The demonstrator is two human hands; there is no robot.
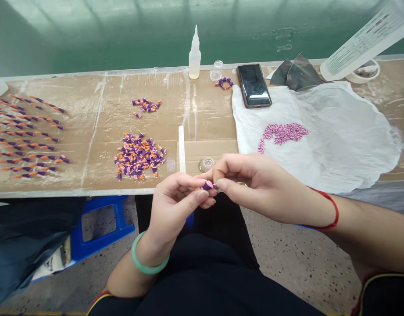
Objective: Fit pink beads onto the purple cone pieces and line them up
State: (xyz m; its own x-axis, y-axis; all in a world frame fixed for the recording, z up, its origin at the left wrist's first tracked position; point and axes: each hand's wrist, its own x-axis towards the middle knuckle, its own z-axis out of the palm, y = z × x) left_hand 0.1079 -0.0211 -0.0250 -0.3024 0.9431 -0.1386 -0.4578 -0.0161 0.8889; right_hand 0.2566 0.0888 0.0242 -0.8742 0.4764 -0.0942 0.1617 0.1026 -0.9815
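My left hand (177,199) and my right hand (254,184) meet just in front of the table edge, over my lap. Both pinch a small purple and pink piece (208,185) between thumb and fingertips. A green bangle sits on my left wrist and a red cord on my right. On the table (90,127) just beyond lies a heap of purple and orange pieces (139,156). A smaller heap (146,104) lies farther back. A patch of pink beads (282,133) rests on a white sheet (336,140) to the right.
Rows of finished purple-orange strips (24,136) fill the table's left. A glue bottle (194,55), a clear cup (216,70), a phone (253,84) and a white stick (181,149) stand behind. A small clear dish (206,164) is near the edge. A blue stool (103,224) stands below left.
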